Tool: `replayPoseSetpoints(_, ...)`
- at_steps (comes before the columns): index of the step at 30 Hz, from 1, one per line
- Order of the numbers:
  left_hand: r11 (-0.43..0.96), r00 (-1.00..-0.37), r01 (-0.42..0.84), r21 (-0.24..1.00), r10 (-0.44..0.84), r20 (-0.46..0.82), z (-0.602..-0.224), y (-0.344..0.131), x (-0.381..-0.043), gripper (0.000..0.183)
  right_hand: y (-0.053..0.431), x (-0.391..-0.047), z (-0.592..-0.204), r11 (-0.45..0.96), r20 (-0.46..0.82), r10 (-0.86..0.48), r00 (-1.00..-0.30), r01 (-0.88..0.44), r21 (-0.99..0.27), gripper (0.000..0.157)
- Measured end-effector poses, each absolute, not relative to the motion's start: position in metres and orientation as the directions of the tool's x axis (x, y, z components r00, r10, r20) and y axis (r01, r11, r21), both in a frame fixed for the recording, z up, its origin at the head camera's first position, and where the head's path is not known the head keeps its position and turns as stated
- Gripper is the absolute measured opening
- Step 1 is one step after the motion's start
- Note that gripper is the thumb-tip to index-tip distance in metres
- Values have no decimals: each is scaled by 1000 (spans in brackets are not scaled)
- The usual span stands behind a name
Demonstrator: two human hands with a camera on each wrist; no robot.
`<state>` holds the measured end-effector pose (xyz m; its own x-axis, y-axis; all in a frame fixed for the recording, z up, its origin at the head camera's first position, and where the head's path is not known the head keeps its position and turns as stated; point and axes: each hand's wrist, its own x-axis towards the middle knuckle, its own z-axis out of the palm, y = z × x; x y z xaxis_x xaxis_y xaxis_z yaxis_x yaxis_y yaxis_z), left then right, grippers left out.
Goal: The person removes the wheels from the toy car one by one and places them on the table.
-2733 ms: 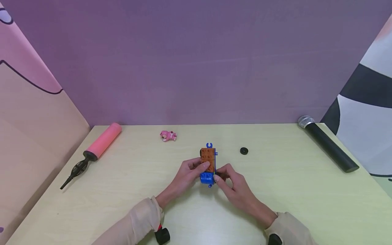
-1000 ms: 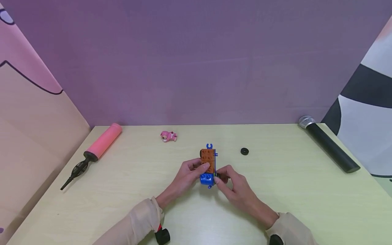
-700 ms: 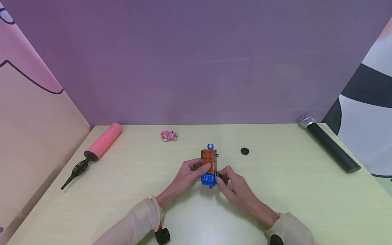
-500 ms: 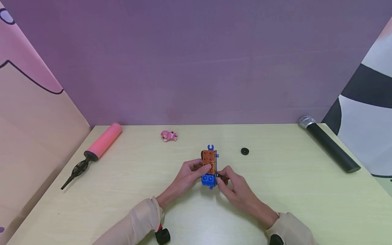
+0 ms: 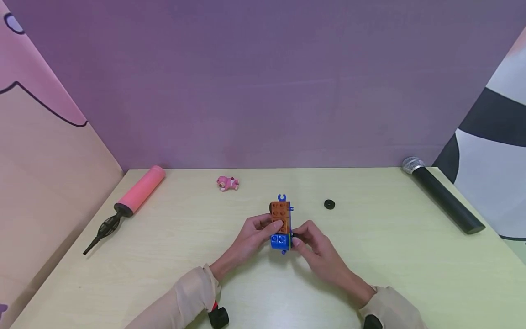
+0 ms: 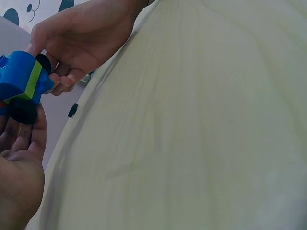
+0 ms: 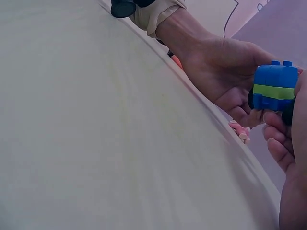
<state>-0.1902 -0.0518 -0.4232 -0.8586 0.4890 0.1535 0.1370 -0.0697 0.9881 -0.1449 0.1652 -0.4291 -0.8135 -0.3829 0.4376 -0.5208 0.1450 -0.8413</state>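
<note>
My left hand (image 5: 255,238) grips a toy block car (image 5: 281,210) above the table, thumb on top of its orange studded bricks. The near end of the car is a blue brick (image 5: 280,241) with a lime-green layer (image 7: 273,92) beneath, seen in the right wrist view. My right hand (image 5: 320,251) pinches a black wheel (image 6: 44,62) at the car's right side, by the blue end; fingers partly hide it. Another black wheel (image 6: 23,111) sits on the opposite side. Farther up the right side, a bare blue axle peg (image 5: 291,209) sticks out.
A loose black wheel (image 5: 329,204) lies on the table right of the car. A small pink bear figure (image 5: 228,183) lies behind it to the left. At far left is a pink hand pump (image 5: 141,189); at far right, a black microphone (image 5: 444,196).
The car has shifted very slightly right. My right thumb and fingers have moved a little outward from the blue brick, still at the wheel. My left hand keeps its grip.
</note>
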Motion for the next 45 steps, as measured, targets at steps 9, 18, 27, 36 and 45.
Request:
replayPoseSetpoints(9,-54,-886,127,990,443,138,-422,-52,-189,40,171,-146,-425,165,436,-335,-836,-507,-846,14)
replayPoseSetpoints(18,-22,-901,122,992,416,120,-421,-57,-189,40,185,-150,-424,347,542,-268,-796,-605,-717,26)
replayPoseSetpoints(27,-47,-899,120,992,420,129,-422,-59,-191,46,200,-158,-421,440,658,-284,-697,-705,-556,36)
replayPoseSetpoints(36,-39,-900,135,990,413,139,-420,-59,-190,43,214,-166,-419,521,734,-362,-575,-778,-352,33)
replayPoseSetpoints(45,-11,-906,133,991,403,126,-420,-59,-189,43,227,-174,-422,620,746,-316,-587,-723,-306,45)
